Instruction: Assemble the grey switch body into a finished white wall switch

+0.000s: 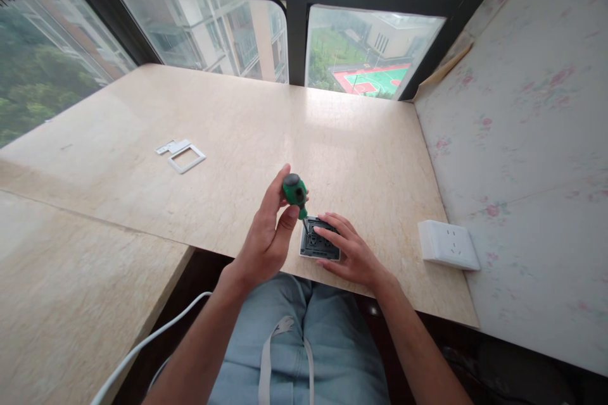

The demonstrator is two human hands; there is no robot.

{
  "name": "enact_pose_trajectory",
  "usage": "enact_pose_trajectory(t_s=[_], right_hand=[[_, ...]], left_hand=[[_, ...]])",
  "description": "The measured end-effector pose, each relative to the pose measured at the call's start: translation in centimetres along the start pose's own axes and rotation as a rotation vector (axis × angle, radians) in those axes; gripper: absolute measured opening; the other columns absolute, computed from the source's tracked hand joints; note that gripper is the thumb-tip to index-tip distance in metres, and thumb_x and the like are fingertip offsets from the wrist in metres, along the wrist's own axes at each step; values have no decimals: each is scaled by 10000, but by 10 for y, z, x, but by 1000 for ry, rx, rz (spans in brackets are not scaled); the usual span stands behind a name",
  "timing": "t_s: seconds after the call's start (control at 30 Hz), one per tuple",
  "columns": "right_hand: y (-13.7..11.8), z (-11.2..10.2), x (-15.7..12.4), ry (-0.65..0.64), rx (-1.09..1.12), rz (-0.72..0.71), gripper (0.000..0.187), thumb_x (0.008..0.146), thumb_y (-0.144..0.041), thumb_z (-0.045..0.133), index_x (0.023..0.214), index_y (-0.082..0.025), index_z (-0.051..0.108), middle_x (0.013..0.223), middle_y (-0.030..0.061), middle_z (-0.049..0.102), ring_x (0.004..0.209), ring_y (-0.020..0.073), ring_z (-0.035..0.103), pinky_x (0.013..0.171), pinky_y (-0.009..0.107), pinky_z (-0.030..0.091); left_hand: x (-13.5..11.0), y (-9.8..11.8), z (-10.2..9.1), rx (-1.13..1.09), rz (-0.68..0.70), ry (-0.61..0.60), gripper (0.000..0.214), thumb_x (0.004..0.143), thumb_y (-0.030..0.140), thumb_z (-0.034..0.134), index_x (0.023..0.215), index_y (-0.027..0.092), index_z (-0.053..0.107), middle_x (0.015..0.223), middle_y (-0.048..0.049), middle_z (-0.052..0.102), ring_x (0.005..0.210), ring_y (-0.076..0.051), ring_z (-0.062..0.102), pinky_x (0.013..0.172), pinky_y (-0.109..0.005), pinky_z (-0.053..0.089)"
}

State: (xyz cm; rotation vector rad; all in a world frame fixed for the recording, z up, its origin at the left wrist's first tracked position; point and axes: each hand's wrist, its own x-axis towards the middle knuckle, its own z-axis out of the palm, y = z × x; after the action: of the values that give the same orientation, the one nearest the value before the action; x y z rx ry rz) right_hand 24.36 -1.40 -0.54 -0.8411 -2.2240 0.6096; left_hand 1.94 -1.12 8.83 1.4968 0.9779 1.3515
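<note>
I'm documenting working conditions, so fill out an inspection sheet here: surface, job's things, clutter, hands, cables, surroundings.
Surface: beige marbled slab, seam at left.
Job's things: green-and-black screwdriver, tip at square black plastic module with white edge.
Clutter: white rectangular plastic frame, stepped white plastic piece beside it.
Hands: left hand grips screwdriver; right hand spreads over module.
Cables: white cable, lower left.
Surroundings: dark window frame, floral wallpaper, white plastic socket box.

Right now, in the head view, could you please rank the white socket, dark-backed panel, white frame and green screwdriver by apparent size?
1. White socket
2. Dark-backed panel, partly covered
3. White frame and green screwdriver: too alike to rank
</note>
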Motion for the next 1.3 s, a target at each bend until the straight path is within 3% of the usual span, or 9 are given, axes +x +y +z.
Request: enact_pose_trajectory(t_s=[0.13, 0.27, 0.53, 0.67, 0.8, 0.93, 1.07, 1.17, 1.3], right_hand=[[0, 0, 1, 4, -4, 2, 662, 899, -359, 713, 1500, -335, 436, 1534, 122, 462, 1443, 331, 400, 1151, 596, 404], [-2, 0, 1, 11, -10, -5, 656, 900, -352, 710, 1498, -332, 442, 1534, 124, 464, 1435, 328, 412, 1150, 592, 406], [-1, 1, 0, -7, -24, 8, 647, 893, -357, 719, 1482, -331, 453, 1548, 115, 440, 1449, 335, 389, 1159, 603, 394], [-1, 0, 0, -12, -24, 11, 645, 892, -357, 722, 1479, -324, 458, 1543, 119, 443, 1454, 330, 379, 1168, 601, 384], [-1, -1, 1, -16, -18, 19, 641, 900, -362, 709, 1488, -336, 454, 1544, 115, 447, 1437, 331, 406, 1160, 603, 388], [0, -3, 2, -22, 41, 34, 641, 891, -416, 722, 1476, -341, 472, 1520, 109, 482, 1423, 332, 427, 1165, 587, 381], [3, -3, 0, -28, 63, 78, 789, 867, -492, 732, 1542, -331, 358, 1512, 124, 479, 1421, 337, 422, 1169, 578, 378], [5, -1, -1, -30, 53, 81, 844, 864, -499, 732, 1567, -320, 300, 1520, 137, 453, 1421, 339, 414, 1168, 577, 376], [5, -1, -1, -30, 45, 70, 843, 869, -492, 730, 1569, -324, 292, 1517, 134, 451, 1415, 337, 414, 1164, 572, 379]], left_hand=[[0, -1, 16, -200, -48, 43, 484, 990, 305, 542, 1468, 323, 474, 1261, -72, 650, 1107, -221, 667, 1023, -399, 513], [6, -6, 32, -388, -72, 104, 430, 949, 391, 570, 1363, 278, 562, 1081, -47, 655, 921, -190, 646, 898, -359, 531], [20, -11, 51, -456, -52, 159, 428, 840, 477, 763, 1038, 248, 460, 786, 46, 575, 592, -86, 490, 587, -225, 433], [24, -13, 48, -472, -53, 151, 395, 834, 491, 766, 977, 232, 504, 812, 36, 580, 630, -93, 541, 608, -235, 453], [28, -11, 41, -472, -105, 75, 416, 890, 604, 641, 975, 197, 625, 850, -22, 621, 750, -146, 601, 709, -283, 496], [34, -6, 38, -578, -178, 8, 482, 899, 658, 568, 991, 190, 641, 751, -20, 609, 651, -149, 562, 630, -294, 468], [38, -7, 40, -619, -175, -22, 541, 867, 739, 534, 948, 208, 600, 622, 21, 528, 549, -133, 466, 554, -286, 396], [40, -12, 40, -626, -136, -71, 576, 800, 783, 596, 908, 220, 541, 579, 53, 480, 498, -107, 398, 513, -265, 340], [41, -15, 37, -640, -119, -160, 475, 821, 644, 700, 862, 230, 471, 534, 93, 428, 468, -82, 359, 503, -236, 309]])
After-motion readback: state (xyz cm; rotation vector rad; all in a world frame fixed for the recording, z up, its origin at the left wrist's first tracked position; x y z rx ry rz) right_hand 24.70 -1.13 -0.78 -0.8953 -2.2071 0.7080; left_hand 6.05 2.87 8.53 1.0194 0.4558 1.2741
